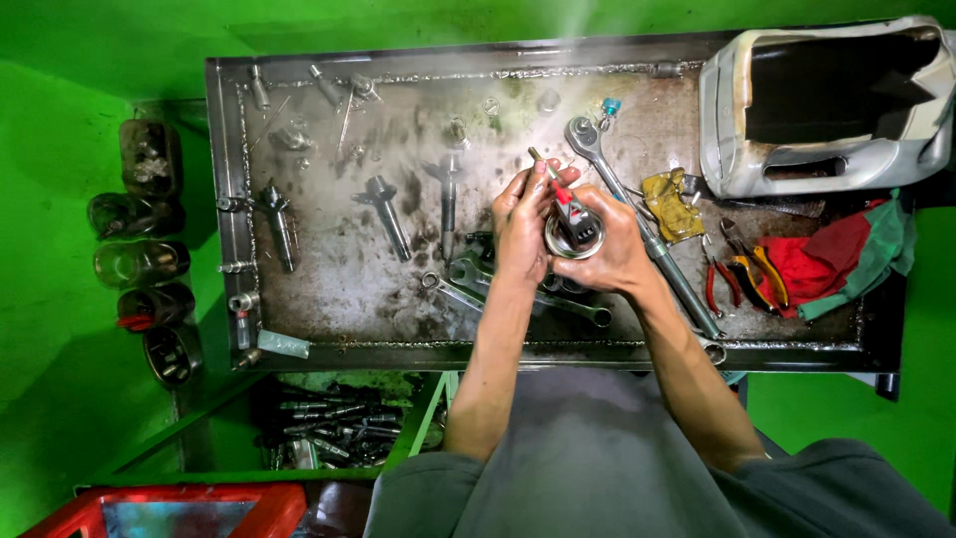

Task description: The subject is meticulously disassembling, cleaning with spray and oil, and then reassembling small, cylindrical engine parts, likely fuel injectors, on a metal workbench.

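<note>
Round metal part (574,237): short cylinder, open face turned up toward the camera, axis near vertical; held above the middle of the metal tray (329,289), nearer its front edge.

Left hand (523,229): fingers closed around the part's left side.

Right hand (609,244): fingers wrapped around the part's right side.

Thin rod (543,164) with a red section: rises from between the hands, long axis slanting toward the tray's back-left corner.

Long ratchet wrench (637,224): lies diagonally just right of the hands, head toward the back edge.

Pliers (742,264): red-handled, beside a red and green rag (846,249) at the right edge.
</note>
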